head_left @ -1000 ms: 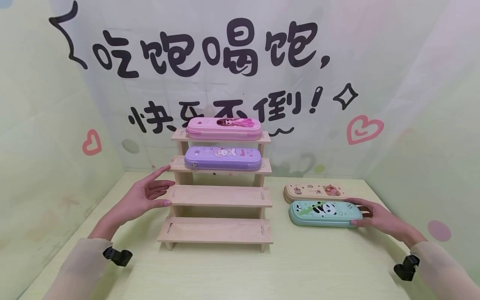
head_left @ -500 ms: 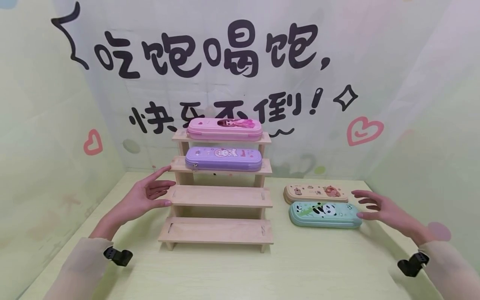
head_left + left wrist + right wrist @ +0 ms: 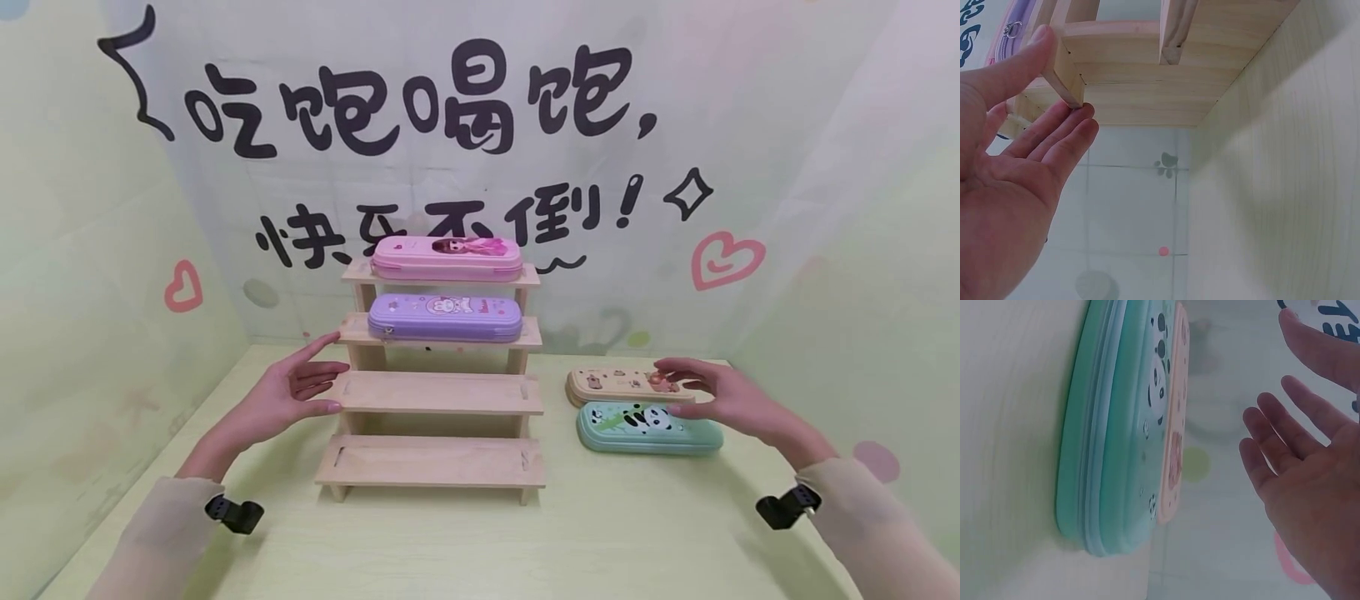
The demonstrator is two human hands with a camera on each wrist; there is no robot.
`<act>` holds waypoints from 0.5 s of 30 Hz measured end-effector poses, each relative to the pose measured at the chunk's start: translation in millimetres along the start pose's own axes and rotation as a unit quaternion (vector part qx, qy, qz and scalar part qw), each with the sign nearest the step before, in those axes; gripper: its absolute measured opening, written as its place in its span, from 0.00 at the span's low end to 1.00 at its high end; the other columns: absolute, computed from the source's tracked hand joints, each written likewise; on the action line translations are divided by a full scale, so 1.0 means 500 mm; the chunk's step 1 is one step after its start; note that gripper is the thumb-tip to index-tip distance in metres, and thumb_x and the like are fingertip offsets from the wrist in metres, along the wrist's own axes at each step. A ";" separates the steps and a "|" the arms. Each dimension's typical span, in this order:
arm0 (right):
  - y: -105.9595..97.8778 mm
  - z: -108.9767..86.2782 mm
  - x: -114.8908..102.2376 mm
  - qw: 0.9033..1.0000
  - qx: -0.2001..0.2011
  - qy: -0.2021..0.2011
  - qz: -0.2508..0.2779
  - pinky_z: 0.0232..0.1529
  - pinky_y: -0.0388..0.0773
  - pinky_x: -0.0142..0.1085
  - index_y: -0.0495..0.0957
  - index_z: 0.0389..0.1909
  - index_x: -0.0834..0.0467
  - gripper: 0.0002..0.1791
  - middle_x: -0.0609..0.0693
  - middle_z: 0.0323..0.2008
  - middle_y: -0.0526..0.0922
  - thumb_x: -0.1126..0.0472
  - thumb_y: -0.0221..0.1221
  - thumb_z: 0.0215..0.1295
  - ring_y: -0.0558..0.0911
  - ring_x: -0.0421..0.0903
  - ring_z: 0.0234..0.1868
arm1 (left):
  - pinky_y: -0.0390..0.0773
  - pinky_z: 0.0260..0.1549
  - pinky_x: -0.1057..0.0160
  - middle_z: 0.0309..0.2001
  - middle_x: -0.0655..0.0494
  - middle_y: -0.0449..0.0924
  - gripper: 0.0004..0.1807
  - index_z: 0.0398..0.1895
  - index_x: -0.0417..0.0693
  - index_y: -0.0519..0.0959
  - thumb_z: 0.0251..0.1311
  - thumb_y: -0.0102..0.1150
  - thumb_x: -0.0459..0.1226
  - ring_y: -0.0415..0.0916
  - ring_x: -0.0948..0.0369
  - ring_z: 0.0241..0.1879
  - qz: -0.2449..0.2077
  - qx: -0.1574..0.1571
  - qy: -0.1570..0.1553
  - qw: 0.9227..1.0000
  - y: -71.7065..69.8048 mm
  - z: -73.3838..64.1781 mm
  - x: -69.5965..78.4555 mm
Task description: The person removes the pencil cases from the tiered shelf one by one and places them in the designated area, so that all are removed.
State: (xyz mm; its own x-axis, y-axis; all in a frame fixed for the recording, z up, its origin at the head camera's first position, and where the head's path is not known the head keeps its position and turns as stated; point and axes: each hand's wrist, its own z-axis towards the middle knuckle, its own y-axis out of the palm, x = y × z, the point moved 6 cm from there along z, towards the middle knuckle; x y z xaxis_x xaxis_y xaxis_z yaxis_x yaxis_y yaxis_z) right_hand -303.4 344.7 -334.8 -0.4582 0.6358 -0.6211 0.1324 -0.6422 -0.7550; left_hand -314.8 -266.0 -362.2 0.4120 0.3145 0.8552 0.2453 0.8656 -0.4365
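Note:
My left hand holds the left end of a stepped wooden rack. In the left wrist view its thumb and fingertips lie at opposite edges of a shelf end. My right hand hovers over two pencil cases on the table, fingers relaxed and apart with nothing held. The nearer is a mint green panda pencil case; behind it lies a beige pencil case, partly covered by the hand in the head view. In the right wrist view the fingers are apart from the green case.
A pink pencil case lies on the rack's top shelf, and a purple pencil case on the shelf below. The two lower shelves carry nothing. Printed fabric walls enclose the pale table at the back and both sides.
My right hand has let go of the green case's right end, lifted away, then moved left over the two cases. The left hand has kept its place on the rack.

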 end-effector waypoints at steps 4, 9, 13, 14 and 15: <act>0.017 0.026 -0.027 1.000 -0.002 -0.005 0.008 0.56 0.77 0.23 0.74 0.72 0.62 0.35 0.56 0.63 0.81 0.62 0.73 0.65 0.80 0.41 0.58 | 0.76 0.65 0.57 0.70 0.34 0.72 0.56 0.86 0.59 0.54 0.59 0.77 0.29 0.75 0.52 0.68 -0.010 -0.002 0.003 1.000 0.002 0.002 0.003; 0.046 0.067 -0.059 1.000 -0.012 -0.012 0.025 0.59 0.77 0.26 0.73 0.72 0.59 0.35 0.56 0.62 0.80 0.60 0.73 0.66 0.79 0.52 0.61 | 0.76 0.65 0.56 0.70 0.34 0.72 0.56 0.86 0.59 0.54 0.59 0.77 0.29 0.75 0.51 0.68 -0.007 -0.002 0.002 1.000 0.002 0.001 0.002; 0.063 0.105 -0.098 0.999 -0.017 -0.018 0.026 0.63 0.77 0.34 0.73 0.73 0.57 0.35 0.54 0.64 0.80 0.58 0.73 0.66 0.78 0.56 0.64 | 0.76 0.65 0.55 0.70 0.34 0.73 0.56 0.86 0.60 0.55 0.58 0.77 0.30 0.74 0.47 0.68 -0.001 0.002 -0.003 1.000 0.000 -0.001 -0.001; 0.067 0.114 -0.107 0.999 -0.016 -0.019 0.025 0.65 0.77 0.38 0.73 0.73 0.57 0.36 0.53 0.64 0.80 0.57 0.74 0.66 0.77 0.55 0.64 | 0.76 0.65 0.54 0.70 0.34 0.73 0.56 0.86 0.60 0.55 0.59 0.77 0.30 0.74 0.47 0.68 0.000 0.002 -0.003 1.000 0.000 -0.002 -0.002; 0.070 0.123 -0.116 0.999 -0.016 -0.021 0.023 0.67 0.76 0.41 0.73 0.73 0.56 0.36 0.53 0.64 0.80 0.56 0.74 0.66 0.77 0.55 0.64 | 0.76 0.64 0.54 0.69 0.34 0.73 0.56 0.86 0.60 0.55 0.59 0.77 0.29 0.74 0.47 0.68 -0.001 0.002 -0.003 1.000 0.000 -0.002 -0.002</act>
State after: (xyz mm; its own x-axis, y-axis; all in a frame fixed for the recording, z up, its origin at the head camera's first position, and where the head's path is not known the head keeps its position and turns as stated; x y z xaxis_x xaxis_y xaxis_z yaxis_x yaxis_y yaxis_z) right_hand -326.5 259.0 -312.1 -0.4872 0.5876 -0.6461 0.1824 -0.6550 -0.7333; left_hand -314.4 -266.6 -363.1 0.4069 0.3154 0.8573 0.2417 0.8679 -0.4340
